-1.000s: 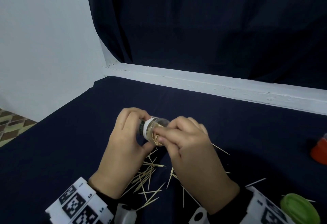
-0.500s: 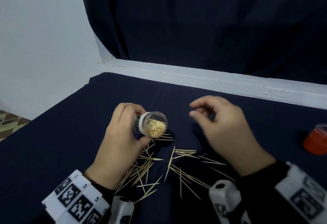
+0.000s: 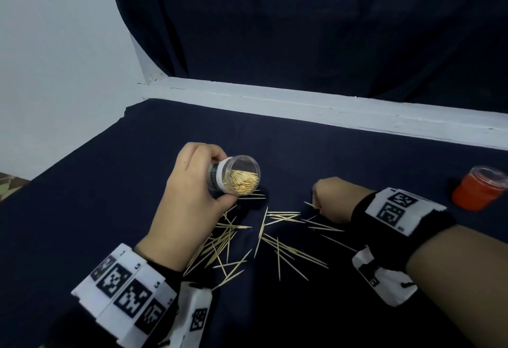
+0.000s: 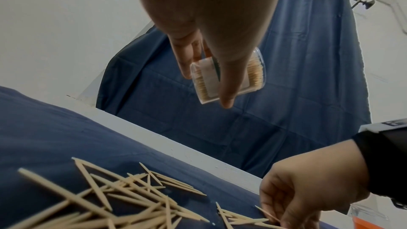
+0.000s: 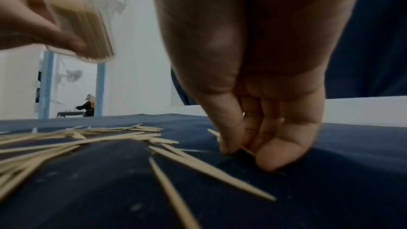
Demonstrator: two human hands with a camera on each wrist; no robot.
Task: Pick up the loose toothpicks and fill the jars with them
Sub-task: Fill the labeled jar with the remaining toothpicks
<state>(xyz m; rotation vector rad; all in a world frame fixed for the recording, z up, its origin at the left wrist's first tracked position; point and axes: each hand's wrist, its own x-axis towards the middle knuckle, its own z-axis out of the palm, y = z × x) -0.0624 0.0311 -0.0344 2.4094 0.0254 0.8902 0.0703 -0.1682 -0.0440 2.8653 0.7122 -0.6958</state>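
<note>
The worktop (image 3: 82, 224) carries a scatter of loose toothpicks (image 3: 233, 240) between the two hands. The left hand (image 3: 187, 204) is clamped round a clear jar (image 3: 233, 174), tilted with its mouth toward the right and already well filled. The right hand (image 3: 334, 200) has its fingertips (image 5: 226, 145) closed together on a single toothpick (image 5: 246, 150) at the cloth. An orange jar (image 3: 478, 192) stands well apart at the right.

Procedure: pinch the stick near its middle, lift clear of its neighbours, align it with those in the jar, and feed it in point first. Keep the jar tilted, not inverted.

Half a second earlier the right hand hovered open above the scatter; it has since dropped to the cloth. The jar remains in the same grip.
</note>
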